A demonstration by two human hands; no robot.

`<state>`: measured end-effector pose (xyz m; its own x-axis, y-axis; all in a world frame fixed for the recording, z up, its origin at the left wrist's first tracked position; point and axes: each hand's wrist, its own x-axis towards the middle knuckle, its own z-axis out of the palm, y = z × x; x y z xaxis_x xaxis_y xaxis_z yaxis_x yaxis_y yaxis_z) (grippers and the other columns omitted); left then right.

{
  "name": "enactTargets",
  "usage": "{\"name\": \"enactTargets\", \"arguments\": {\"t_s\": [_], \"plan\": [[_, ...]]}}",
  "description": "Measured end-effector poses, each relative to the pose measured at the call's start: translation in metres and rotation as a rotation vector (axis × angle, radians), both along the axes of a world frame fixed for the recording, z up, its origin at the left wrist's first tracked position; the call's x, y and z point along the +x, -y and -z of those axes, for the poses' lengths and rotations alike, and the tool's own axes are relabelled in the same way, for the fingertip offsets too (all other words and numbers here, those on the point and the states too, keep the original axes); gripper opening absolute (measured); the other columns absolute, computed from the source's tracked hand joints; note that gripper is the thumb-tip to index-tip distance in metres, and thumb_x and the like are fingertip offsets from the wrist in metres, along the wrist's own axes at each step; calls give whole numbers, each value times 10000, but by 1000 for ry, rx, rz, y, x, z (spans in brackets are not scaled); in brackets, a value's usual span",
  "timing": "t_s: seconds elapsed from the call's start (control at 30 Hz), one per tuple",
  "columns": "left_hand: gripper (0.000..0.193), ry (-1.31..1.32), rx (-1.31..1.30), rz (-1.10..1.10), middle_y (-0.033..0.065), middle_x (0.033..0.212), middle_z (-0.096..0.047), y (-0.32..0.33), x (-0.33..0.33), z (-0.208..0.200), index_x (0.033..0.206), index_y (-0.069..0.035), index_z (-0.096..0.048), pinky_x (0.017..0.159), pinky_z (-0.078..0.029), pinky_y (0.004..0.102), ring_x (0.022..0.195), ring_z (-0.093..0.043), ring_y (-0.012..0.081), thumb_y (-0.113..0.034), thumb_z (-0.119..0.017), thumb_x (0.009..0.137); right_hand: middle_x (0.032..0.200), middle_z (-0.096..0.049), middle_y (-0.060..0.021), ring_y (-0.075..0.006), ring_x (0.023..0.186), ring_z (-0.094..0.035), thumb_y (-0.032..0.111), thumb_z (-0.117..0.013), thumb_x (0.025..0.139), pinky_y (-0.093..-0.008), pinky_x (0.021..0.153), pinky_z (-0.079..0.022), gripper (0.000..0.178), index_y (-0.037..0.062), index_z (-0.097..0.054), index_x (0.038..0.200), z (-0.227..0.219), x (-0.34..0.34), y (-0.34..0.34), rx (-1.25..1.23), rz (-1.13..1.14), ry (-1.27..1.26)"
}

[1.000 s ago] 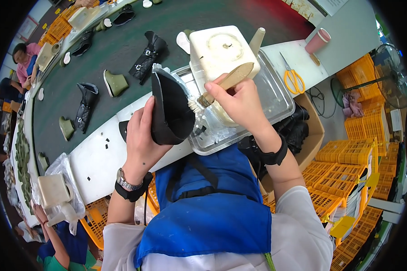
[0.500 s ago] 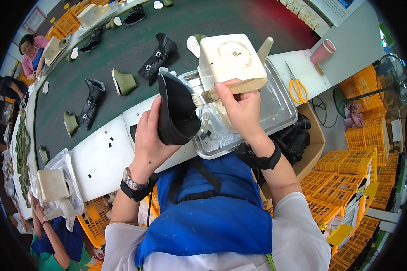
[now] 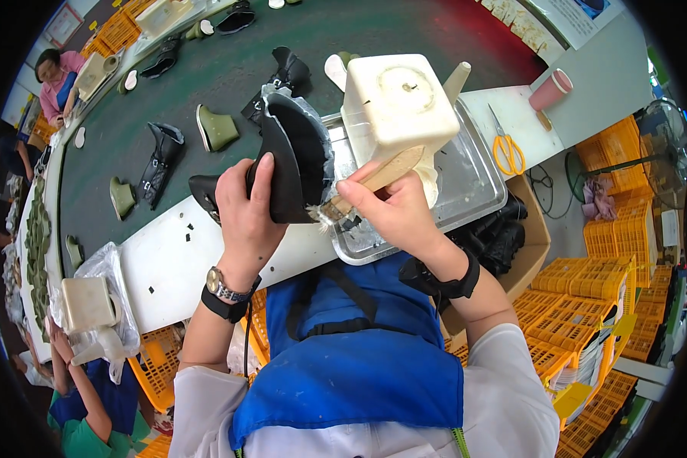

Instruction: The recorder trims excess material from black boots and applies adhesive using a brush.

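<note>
- The left hand [image 3: 248, 202] grasps a tall black boot [image 3: 286, 179] with a smooth outer face, fingers spread over its shaft; the grip leaves the opening exposed, presumably so that the rim lies within reach of the other side.
- The right hand [image 3: 397, 214] is closed around the flat, pale wooden handle of a short brush [image 3: 393, 169] with whitish bristles, thumb along the top, a hold that seems meant for fine control.
- The bristles sit at the near end of the boot's rim, apparently touching it.
- The boot is held over the white worktop [image 3: 175, 256], just left of the tray, tilted with its mouth toward the right hand and its toe pointing left.
- It looks matt black, dark inside, with an uneven greyish-white edge round the opening.
- A cream, boxy plastic container [image 3: 404, 95] stands on a shallow, shiny metal tray [image 3: 477, 172], close to the brush, likely for a short reach; white matter shows near its foot.
- Orange-handled scissors [image 3: 509, 155] lie beyond the tray, beside it, apparently set aside.
- Farther off, an olive-green ankle boot [image 3: 218, 131] rests on the dark green belt [image 3: 206, 84].
</note>
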<state>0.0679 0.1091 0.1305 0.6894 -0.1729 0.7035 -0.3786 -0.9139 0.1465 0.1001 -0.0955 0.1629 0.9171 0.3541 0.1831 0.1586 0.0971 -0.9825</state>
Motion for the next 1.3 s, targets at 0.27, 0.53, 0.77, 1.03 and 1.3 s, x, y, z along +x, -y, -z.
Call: {"name": "enactTargets", "arguments": {"t_s": [0.27, 0.53, 0.77, 1.03, 1.3], "plan": [[867, -81, -69, -15, 161, 1086, -469, 4, -7, -5, 1289, -59, -396, 856, -373, 420, 985, -472, 339, -90, -783, 514, 636, -583, 6, -26, 525, -455, 103, -650, 807, -201, 463, -360, 117, -4, -635, 762, 31, 3, 4, 58, 105, 44], [917, -303, -383, 166, 165, 1103, -506, -2, -4, -11, 1340, -45, -294, 855, -409, 375, 984, -519, 326, -97, -772, 559, 664, -613, -17, -45, 526, -496, 59, -641, 804, -192, 471, -379, 68, -4, -641, 781, 21, 10, 4, -33, 227, 463], [839, -1115, -1013, 550, 108, 1180, -507, -59, -2, -24, 1319, -32, -319, 923, -393, 308, 1097, -485, 186, -171, -750, 613, 630, -562, 3, -30, 526, -472, 137, -606, 854, -163, 460, -360, 143, -2, -636, 837, -21, 38, 39, 201, 243, 61], [1191, -1627, -1453, 847, 223, 1156, -534, -46, -26, 4, 1288, 35, -387, 906, -433, 418, 1058, -546, 312, -687, -750, 412, 641, -528, 6, -34, 535, -447, 196, -550, 891, -162, 478, -354, 213, 5, -631, 943, -56, 52, 28, -83, -103, 91], [1059, -1899, -1594, 1102, 231, 1187, -515, -40, -34, 14, 1282, 53, -382, 929, -414, 425, 1075, -532, 323, -526, -806, 504, 745, -628, -46, -88, 649, -564, 83, -616, 823, -219, 582, -450, 113, 25, -654, 912, -47, 29, -14, -136, -543, 354]]}}
